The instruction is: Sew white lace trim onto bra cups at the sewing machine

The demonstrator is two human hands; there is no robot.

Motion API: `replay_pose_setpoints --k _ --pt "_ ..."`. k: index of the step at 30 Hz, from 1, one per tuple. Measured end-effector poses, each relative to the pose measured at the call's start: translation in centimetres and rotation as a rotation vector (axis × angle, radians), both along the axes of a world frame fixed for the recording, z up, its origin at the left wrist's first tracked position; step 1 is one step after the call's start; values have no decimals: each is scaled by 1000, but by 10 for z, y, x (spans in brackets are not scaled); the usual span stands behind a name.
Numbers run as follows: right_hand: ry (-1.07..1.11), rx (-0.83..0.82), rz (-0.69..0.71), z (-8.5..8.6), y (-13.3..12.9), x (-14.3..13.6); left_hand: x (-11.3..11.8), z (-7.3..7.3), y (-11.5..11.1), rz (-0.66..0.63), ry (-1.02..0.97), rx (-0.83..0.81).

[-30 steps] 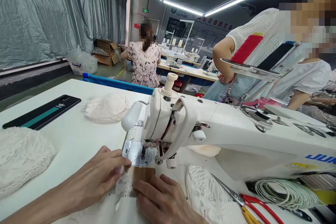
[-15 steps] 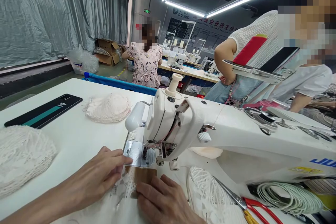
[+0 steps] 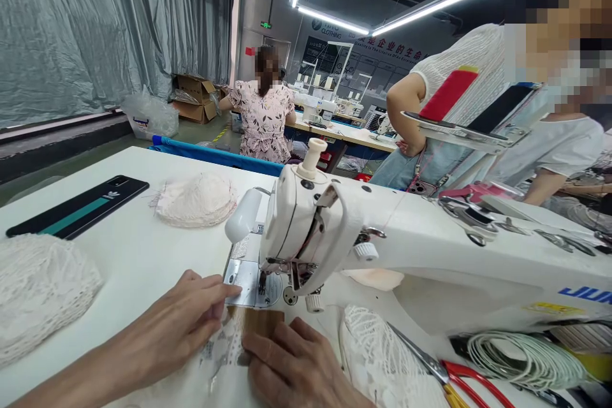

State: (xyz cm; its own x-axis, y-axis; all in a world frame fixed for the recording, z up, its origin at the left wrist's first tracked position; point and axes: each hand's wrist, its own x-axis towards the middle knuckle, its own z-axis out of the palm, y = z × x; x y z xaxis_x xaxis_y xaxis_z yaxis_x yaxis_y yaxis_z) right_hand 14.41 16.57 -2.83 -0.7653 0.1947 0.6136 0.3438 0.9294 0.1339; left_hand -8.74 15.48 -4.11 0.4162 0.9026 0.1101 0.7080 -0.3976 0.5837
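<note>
The left hand (image 3: pixel 189 312) rests low in front of the white sewing machine (image 3: pixel 382 229), its forefinger stretched onto the shiny metal needle plate (image 3: pixel 245 277). Its thumb and other fingers are at the edge of the sheer white lace fabric (image 3: pixel 222 347); whether that grip is closed on it, I cannot tell. The right hand (image 3: pixel 299 360) lies with bent fingers over the flat brown rectangular piece (image 3: pixel 262 322), which looks like card and overlaps the lace just below the plate. Its thumb is hidden, so I cannot tell if this grip is apart or together.

On the white counter (image 3: pixel 157 268), a small cream lace pile (image 3: pixel 196 199) sits beyond the left hand, near a black phone with a teal stripe (image 3: pixel 79 207). Right of the right hand lie a white patterned lace piece (image 3: pixel 375 344) and metal scissors with red and yellow handles (image 3: pixel 442 375).
</note>
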Motion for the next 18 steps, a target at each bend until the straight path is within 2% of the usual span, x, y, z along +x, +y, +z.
replay_pose_setpoints --k 6,11,14,18 --pt "-14 1 -5 5 -1 -2 2 1 -1 12 24 2" --pt "20 17 -26 0 -1 -1 3 2 -1 83 117 35" --pt "-13 -49 -37 -8 0 1 -3 6 3 192 274 220" --pt "-6 -47 -51 -17 1 0 -6 21 1 327 385 526"
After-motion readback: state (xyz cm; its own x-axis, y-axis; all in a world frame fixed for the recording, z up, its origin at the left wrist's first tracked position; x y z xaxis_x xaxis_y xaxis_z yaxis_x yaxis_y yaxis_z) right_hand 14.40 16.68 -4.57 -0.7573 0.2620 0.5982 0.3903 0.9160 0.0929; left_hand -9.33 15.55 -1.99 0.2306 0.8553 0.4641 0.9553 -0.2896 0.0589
